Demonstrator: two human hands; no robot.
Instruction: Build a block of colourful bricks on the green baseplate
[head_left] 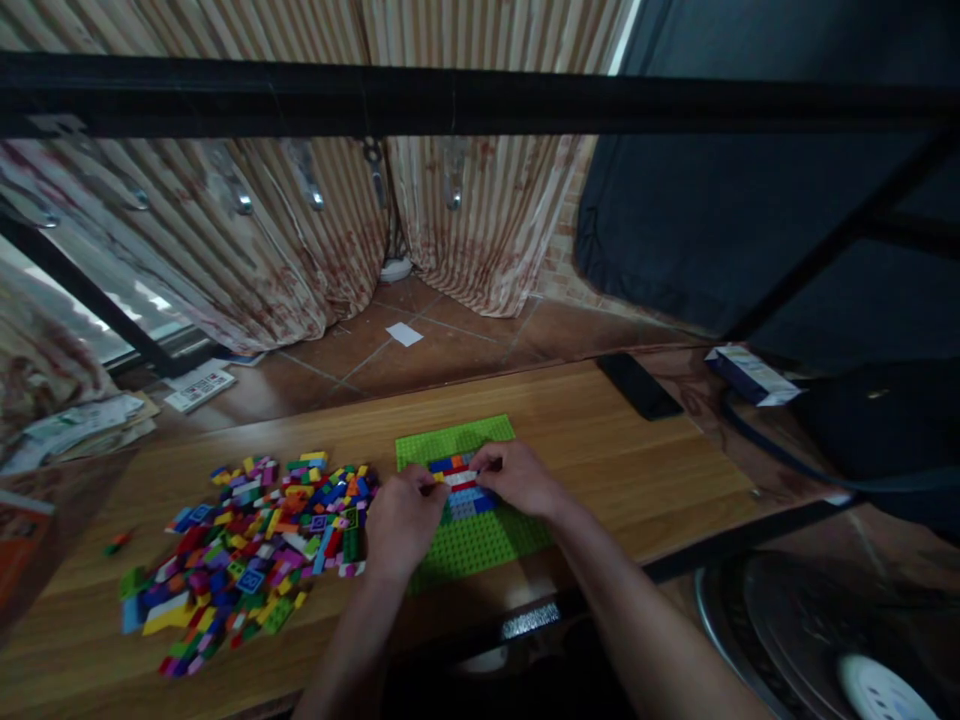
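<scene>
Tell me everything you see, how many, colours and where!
Table: one, brown, middle
Loose bricks: too many to count, many colours, table's left
Board: one, green, on the table
Built bricks: several, mixed colours, on the board
Phone: one, black, table's right
Box: one, white and blue, right of phone
Card: one, white, on floor
Papers: several, mostly white, far left
Curtains: several, beige striped, back
Rail: one, black, across top
Dangling metal things: several, silver, under rail
Cloth: one, dark blue, upper right
Round thing: one, dark, lower right, unclear
Left hand: one, bare, built bricks' left end
Right hand: one, bare, built bricks' right end
</scene>
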